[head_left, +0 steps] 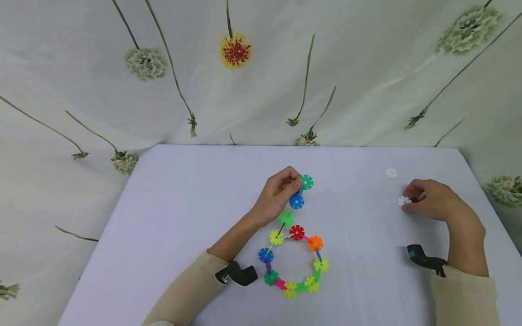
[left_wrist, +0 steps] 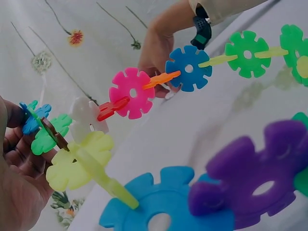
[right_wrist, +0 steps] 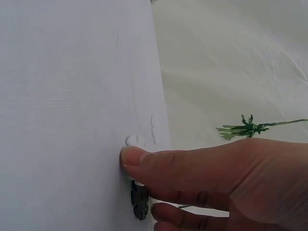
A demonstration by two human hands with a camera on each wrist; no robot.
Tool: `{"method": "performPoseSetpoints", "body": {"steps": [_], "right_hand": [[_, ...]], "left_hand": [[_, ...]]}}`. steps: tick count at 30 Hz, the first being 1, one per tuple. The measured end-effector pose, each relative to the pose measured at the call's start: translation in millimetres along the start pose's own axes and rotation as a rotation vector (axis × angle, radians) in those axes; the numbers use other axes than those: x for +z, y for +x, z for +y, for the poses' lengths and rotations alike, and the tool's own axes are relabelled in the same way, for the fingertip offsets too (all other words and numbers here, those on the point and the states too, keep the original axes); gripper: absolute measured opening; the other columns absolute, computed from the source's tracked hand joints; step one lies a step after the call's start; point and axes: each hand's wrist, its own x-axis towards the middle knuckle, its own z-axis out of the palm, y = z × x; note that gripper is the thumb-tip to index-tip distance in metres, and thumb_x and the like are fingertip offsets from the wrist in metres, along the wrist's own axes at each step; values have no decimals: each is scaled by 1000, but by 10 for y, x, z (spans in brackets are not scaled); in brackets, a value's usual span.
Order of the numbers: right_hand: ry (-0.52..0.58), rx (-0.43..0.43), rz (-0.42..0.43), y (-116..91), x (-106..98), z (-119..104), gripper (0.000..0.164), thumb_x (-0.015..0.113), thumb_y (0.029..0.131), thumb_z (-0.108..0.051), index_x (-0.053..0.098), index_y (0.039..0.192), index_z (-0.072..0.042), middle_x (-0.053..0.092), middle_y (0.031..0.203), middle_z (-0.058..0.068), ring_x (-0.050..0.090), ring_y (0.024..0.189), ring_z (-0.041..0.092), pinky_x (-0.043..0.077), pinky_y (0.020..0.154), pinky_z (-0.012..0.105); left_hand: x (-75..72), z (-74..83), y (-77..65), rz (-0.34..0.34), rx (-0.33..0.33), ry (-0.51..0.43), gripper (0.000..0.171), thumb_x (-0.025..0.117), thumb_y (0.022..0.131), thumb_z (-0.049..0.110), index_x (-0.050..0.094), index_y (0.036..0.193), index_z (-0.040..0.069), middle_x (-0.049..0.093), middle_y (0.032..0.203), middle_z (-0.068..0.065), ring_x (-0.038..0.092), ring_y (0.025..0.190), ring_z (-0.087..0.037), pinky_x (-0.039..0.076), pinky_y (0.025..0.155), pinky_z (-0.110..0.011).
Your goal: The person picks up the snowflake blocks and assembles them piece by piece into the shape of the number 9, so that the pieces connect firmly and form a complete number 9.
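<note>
My left hand pinches the top end of a chain of colourful notched plastic discs, by the green disc. Below it hang a blue disc and another green one, leading into a closed ring with a red disc and an orange disc. Over at the right side of the table, my right hand pinches a white disc between thumb and fingers. A dark disc sits edge-on against the white one; whether they are joined I cannot tell.
Beyond my right hand a loose white disc lies on the white table. A flower-printed cloth hangs behind the table's back edge. Each wrist wears a black camera mount.
</note>
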Motion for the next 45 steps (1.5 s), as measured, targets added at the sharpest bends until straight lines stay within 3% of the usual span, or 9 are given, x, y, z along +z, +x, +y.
{"method": "performPoseSetpoints", "body": {"steps": [7,15,20,24,32,38,45], "right_hand": [[38,-23,137,6,24,-92,19,73,101,-19,65,108,-3,71,107,22,64,95,35,49,68,32],[151,-188,352,28,139,-502,19,73,103,-31,71,110,-13,78,106,12,65,87,8,48,70,20],[240,-320,444,18,277,-859,12,76,101,-25,72,106,-15,77,99,5,63,83,-8,48,75,12],[325,-445,497,8,402,-1134,8,77,99,-14,72,104,-15,75,96,-1,66,86,-7,51,81,8],[466,-666,540,-21,583,-1499,21,77,94,4,73,111,-9,77,105,2,69,96,-6,55,91,8],[487,-739,577,-46,663,-1626,25,78,92,7,76,110,-9,76,103,2,69,96,-4,55,93,9],[463,-764,621,-46,699,-1687,23,79,92,5,80,107,-13,77,104,1,68,99,-3,54,90,9]], "left_hand": [[-12,11,-5,18,-15,-9,13,51,111,11,60,107,2,48,81,-2,45,73,-12,40,74,-23],[-26,-6,-5,17,-22,-16,14,52,111,13,60,107,2,49,82,-1,47,74,-12,41,75,-23],[-21,7,-10,17,-26,-16,13,52,111,12,60,107,2,49,82,0,46,74,-11,41,75,-23],[-16,21,-12,16,-29,-10,14,52,111,13,60,108,2,49,82,0,45,72,-11,41,74,-23],[-6,32,-24,8,-30,3,14,52,111,14,60,109,2,48,80,-1,44,68,-12,40,71,-22],[11,41,-32,1,-28,0,14,52,112,14,60,109,2,49,80,-2,47,68,-12,42,71,-22],[34,64,-38,-10,-13,-6,12,53,111,11,60,106,3,45,77,-3,42,66,-12,38,70,-23]]}}
